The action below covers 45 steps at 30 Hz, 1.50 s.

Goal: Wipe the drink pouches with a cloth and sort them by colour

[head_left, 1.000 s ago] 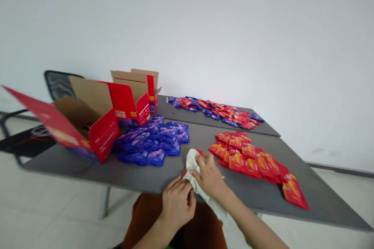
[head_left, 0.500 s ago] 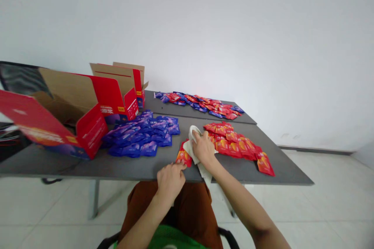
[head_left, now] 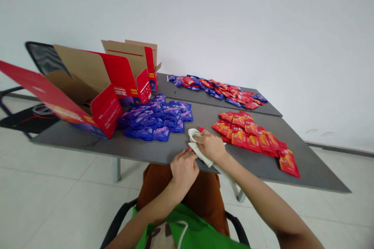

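My right hand is closed on a white cloth, pressed down near the table's front edge. Under the cloth lies a red packet; only small bits of it show. The fingers of my left hand are closed at the packet's near left corner, and their tips are partly hidden by the cloth. To the right of my right hand, red packets lie in overlapping rows. A pile of blue packets sits to the left of both hands.
Open red cartons stand on the left of the grey table. A mixed heap of red and blue packets lies along the back. Past the cartons is a black mesh chair with coiled cable on its seat.
The view has shifted, so the table things appear farther right. The cloth and my right hand now cover most of the red packet, which showed more before. My left hand stays at its corner.
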Motion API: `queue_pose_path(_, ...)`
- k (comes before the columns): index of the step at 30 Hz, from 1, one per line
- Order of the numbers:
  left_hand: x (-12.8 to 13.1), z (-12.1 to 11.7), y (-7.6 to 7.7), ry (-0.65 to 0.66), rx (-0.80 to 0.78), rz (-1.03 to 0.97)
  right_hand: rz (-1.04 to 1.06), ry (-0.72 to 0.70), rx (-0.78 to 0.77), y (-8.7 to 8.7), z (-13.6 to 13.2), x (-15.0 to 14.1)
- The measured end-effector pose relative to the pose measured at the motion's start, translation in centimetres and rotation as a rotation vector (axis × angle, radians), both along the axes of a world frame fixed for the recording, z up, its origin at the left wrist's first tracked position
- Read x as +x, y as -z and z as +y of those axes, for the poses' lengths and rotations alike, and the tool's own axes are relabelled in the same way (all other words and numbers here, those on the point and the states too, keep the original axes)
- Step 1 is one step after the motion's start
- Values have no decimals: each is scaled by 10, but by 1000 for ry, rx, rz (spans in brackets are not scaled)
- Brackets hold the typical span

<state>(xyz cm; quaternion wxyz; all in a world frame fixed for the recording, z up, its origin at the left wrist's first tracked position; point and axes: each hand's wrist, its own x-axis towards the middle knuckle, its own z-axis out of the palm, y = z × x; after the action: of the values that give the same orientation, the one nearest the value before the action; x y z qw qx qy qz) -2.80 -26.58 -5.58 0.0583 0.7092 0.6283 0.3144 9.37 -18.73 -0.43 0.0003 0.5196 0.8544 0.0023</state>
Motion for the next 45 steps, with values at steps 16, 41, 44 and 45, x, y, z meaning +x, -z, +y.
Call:
queue_pose_path(16,-6,2,16,-6,260,-85,-21,-397,-71,-21,1,30)
queue_pose_path(41,43,36,-2,-121,-93,-92,635,172,490,-19,-66,78)
queue_pose_path(44,39,40,-4,-185,-113,-188,748,146,548,-18,-75,89)
queue_pose_path(45,34,42,-5,-192,-131,-234,779,124,541,-16,-74,89)
